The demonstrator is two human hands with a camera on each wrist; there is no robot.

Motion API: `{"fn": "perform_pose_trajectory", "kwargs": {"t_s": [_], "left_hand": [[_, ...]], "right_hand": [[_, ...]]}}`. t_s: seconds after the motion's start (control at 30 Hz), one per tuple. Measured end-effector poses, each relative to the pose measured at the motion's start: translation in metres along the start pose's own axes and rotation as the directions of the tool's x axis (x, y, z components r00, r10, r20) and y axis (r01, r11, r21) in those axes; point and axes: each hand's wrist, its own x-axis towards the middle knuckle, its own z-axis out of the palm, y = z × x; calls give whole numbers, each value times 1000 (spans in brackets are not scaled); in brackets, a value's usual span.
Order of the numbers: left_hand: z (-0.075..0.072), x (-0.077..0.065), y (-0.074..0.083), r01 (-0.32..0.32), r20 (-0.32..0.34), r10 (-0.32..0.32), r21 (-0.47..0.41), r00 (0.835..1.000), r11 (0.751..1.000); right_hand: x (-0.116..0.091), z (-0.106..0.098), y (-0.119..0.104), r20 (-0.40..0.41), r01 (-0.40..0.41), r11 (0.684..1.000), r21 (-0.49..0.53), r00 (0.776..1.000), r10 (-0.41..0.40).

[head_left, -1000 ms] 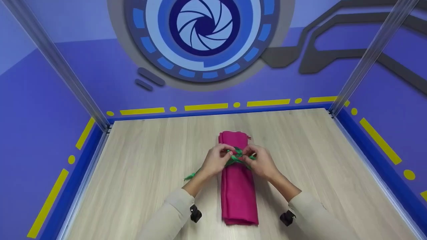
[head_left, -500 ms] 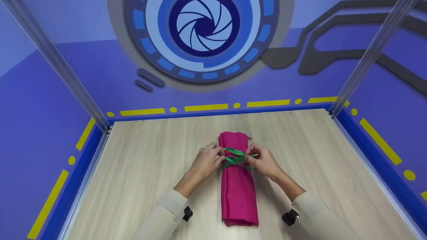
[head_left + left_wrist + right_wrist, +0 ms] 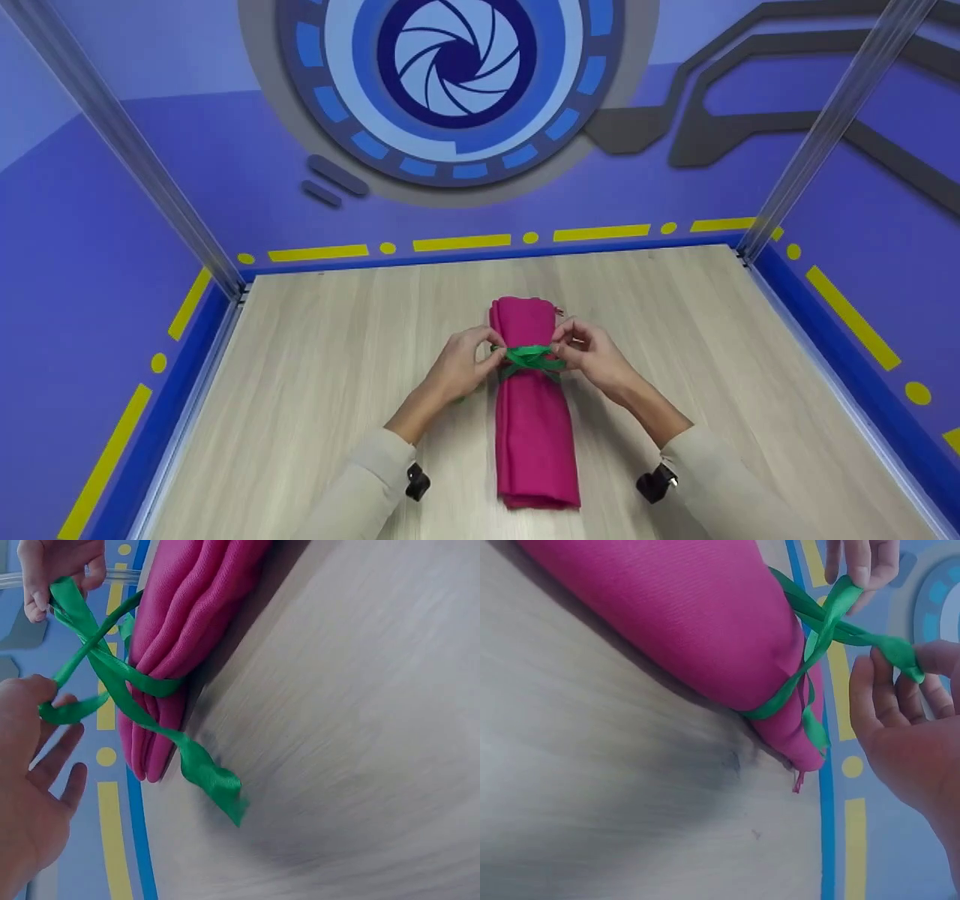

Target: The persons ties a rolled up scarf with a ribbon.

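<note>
A folded, rolled magenta cloth (image 3: 534,442) lies lengthwise on the table, with a green ribbon (image 3: 531,357) around its upper part. My left hand (image 3: 459,364) pinches a loop of the ribbon on the left, between thumb and forefinger. On the other side my right hand (image 3: 598,358) pinches another part of it. Between the hands the strands cross over the cloth. In the left wrist view, a loose tail of the ribbon (image 3: 210,778) hangs down beside the cloth (image 3: 199,615). The right wrist view shows the ribbon (image 3: 900,656) caught between thumb and fingers of the right hand (image 3: 907,727).
The wood-grain table (image 3: 322,390) is bordered by blue printed panels (image 3: 420,214) at the back and sides. Metal posts (image 3: 165,180) stand at the corners. A small black device (image 3: 417,481) sits at the left sleeve, and a similar device (image 3: 657,482) at the right.
Both hands were close together over the cloth's middle; they have moved apart, the left one to the left. The ribbon's strands between them have drawn together into a narrower bunch.
</note>
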Motion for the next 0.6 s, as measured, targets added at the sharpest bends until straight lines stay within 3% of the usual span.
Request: {"fn": "perform_pose_trajectory", "kwargs": {"t_s": [0.13,0.3,0.43,0.6], "left_hand": [[-3,-1,-2,-3,7,4,-53,1000,999],[-9,-2,-6,-1,15,1,-26,1000,1000],[-15,-4,-10,-7,34,7,-6,999,1000],[-20,-7,-16,8,71,-10,31,997,999]], "right_hand": [[0,-4,-4,53,-14,1000,-7,999,14],[0,-12,-7,117,-57,997,-52,991,63],[-1,-21,-11,135,-80,982,-174,985,104],[-2,-31,-19,125,-45,929,-367,987,97]]}}
